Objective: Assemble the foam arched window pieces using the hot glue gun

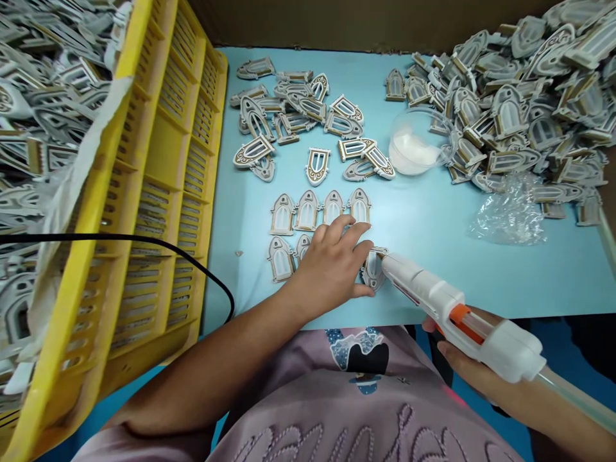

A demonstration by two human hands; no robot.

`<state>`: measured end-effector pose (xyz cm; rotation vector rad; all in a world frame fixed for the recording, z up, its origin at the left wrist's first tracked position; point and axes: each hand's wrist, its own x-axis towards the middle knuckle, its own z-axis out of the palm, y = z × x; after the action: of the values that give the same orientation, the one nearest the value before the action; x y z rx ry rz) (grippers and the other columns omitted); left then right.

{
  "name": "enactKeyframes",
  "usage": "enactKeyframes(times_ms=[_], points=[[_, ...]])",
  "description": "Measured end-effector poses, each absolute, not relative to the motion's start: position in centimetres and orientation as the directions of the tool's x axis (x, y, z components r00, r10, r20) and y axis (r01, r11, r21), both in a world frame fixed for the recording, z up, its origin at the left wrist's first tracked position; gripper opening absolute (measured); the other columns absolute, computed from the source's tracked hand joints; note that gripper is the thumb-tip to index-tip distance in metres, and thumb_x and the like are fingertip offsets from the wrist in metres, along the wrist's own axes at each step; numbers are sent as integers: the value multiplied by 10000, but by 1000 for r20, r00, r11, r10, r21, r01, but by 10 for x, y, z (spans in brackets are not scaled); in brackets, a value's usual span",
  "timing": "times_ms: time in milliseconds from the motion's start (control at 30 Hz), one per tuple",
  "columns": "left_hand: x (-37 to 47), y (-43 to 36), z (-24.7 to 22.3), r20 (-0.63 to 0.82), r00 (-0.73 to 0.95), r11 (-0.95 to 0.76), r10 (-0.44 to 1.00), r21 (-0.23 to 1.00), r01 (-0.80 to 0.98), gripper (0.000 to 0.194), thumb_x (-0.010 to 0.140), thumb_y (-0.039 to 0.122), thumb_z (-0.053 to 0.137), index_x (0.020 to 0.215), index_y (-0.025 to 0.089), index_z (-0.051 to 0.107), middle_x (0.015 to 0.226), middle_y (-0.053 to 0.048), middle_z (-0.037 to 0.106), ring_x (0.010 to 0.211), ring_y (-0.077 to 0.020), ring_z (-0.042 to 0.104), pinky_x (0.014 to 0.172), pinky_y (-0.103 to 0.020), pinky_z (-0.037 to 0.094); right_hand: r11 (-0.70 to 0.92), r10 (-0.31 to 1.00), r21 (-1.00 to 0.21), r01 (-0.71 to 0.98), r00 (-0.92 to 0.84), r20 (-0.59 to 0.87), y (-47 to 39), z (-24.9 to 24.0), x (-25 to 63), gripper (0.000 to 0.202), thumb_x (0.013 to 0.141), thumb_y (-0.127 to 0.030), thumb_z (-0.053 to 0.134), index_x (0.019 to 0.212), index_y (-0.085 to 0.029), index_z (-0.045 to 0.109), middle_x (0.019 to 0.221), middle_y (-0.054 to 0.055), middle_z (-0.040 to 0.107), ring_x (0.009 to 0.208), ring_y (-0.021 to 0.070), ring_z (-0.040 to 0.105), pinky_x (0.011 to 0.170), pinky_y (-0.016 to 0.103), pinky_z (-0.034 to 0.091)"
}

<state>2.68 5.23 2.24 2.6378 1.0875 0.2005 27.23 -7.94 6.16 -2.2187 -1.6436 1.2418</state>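
Observation:
My left hand reaches over small grey-and-gold arched window pieces on the light blue table. Its thumb and index finger span the ends of one window piece, with the other fingers spread. My right hand grips a white glue gun with an orange part. The gun's nozzle is at that same piece's upper right end; whether glue is on it I cannot make out. A row of upright window pieces lies above my left hand. In the lower row, one piece shows fully and others are partly hidden under the hand.
A yellow crate full of similar pieces stands at left, with a black cable across it. Loose pieces lie at the back. A clear bowl with white material, crumpled plastic and a large heap are at right.

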Motion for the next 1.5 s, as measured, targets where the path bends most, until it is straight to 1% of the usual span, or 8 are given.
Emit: enactKeyframes(times_ms=[100, 333, 500, 767, 900, 1100, 1233, 1500], points=[[29, 50, 23, 40, 695, -675, 718, 282, 682, 737, 676, 617, 820, 1206, 140, 632, 1471, -138, 508, 1344, -386, 378, 1006, -509, 361, -446, 796, -522, 727, 56, -602, -76, 70, 267, 194, 815, -363, 534, 939, -235, 611, 703, 1, 603, 505, 128, 457, 491, 284, 446], [30, 46, 21, 67, 680, -670, 731, 264, 694, 656, 728, 612, 784, 1174, 153, 641, 1463, -154, 511, 1342, -387, 379, 998, -504, 350, -461, 810, -570, 680, 59, -584, -66, 78, 262, 137, 821, -329, 549, 905, -238, 608, 594, -37, 519, 409, 86, 289, 380, 257, 315], [30, 46, 21, 57, 679, -667, 732, 263, 697, 662, 735, 614, 777, 1182, 147, 635, 1469, -155, 505, 1348, -387, 374, 995, -500, 353, -497, 793, -589, 638, 58, -606, -68, 74, 261, 128, 824, -359, 558, 854, -245, 605, 538, -50, 470, 395, 88, 261, 357, 260, 271], [31, 46, 22, 54, 682, -670, 729, 257, 696, 667, 729, 615, 781, 1178, 145, 632, 1473, -154, 502, 1355, -384, 369, 993, -500, 359, -391, 878, -669, 632, 37, -478, -71, 64, 266, 142, 832, -354, 571, 725, -261, 581, 585, 2, 550, 482, 165, 514, 413, 298, 412], [30, 46, 22, 60, 683, -671, 728, 267, 692, 653, 735, 604, 783, 1178, 150, 633, 1470, -159, 506, 1356, -389, 372, 994, -503, 359, -368, 886, -640, 674, 47, -461, -72, 63, 268, 65, 814, -326, 595, 790, -278, 631, 637, 5, 619, 535, 188, 585, 443, 305, 467], [30, 45, 21, 70, 678, -666, 732, 284, 689, 651, 727, 597, 791, 1167, 143, 634, 1458, -161, 512, 1355, -388, 371, 998, -504, 356, -226, 935, -598, 769, -1, -354, -76, 63, 258, 114, 851, -305, 543, 871, -270, 650, 754, 29, 681, 593, 196, 623, 541, 323, 503], [31, 46, 20, 85, 678, -669, 730, 292, 684, 615, 740, 576, 785, 1152, 142, 644, 1441, -162, 527, 1343, -390, 381, 983, -505, 360, -115, 945, -574, 811, -89, -316, -78, 65, 250, 155, 889, -296, 498, 915, -264, 647, 888, 62, 687, 799, 242, 659, 660, 357, 510], [32, 45, 19, 92, 666, -662, 740, 274, 698, 609, 749, 566, 778, 1154, 129, 654, 1438, -166, 541, 1342, -396, 387, 985, -497, 354, -95, 947, -625, 775, -123, -296, -88, 60, 241, 160, 847, -298, 542, 950, -244, 652, 938, 65, 684, 887, 259, 644, 741, 394, 513]])
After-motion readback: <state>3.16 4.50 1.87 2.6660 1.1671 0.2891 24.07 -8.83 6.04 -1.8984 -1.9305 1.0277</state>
